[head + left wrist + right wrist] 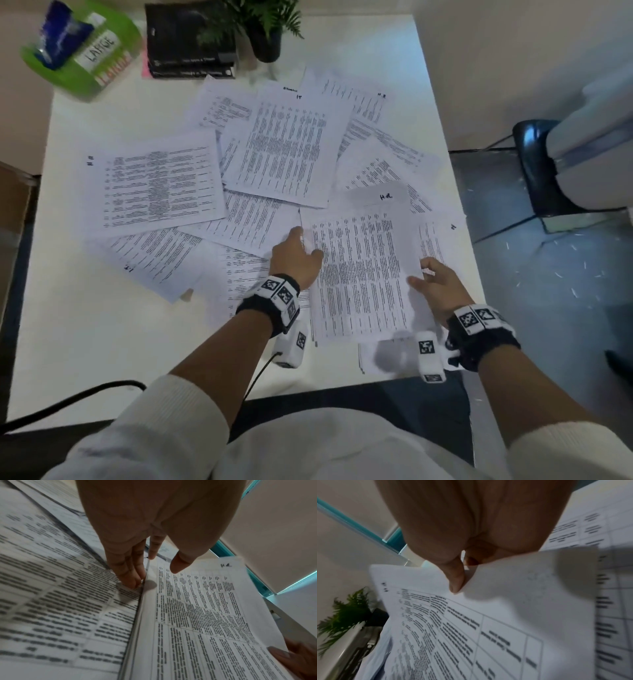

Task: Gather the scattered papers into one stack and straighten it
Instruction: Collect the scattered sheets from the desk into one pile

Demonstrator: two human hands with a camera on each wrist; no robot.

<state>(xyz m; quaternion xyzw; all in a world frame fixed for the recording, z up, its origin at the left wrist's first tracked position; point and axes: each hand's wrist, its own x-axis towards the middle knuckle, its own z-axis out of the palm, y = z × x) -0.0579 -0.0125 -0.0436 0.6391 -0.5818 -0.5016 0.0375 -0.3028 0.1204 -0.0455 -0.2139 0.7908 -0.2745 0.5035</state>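
Note:
Several printed sheets [157, 181] lie scattered and overlapping on the white table [85, 325]. Near the front right, a thin stack of papers [363, 274] marked "HR" is held between my hands, tilted slightly off the table. My left hand [301, 246] has straight fingers [133, 574] set against the stack's left edge [137, 622], thumb hovering over the top sheet. My right hand [419, 274] pinches the stack's right edge, thumb [457, 582] on top and fingers curled underneath. More sheets [253, 294] lie under the held stack.
At the table's far edge stand a green box labelled LARGE [82, 48], black books [191, 41] and a potted plant [263, 31]. A dark chair [541, 164] stands on the floor at right. A black cable [68, 401] runs along the front left.

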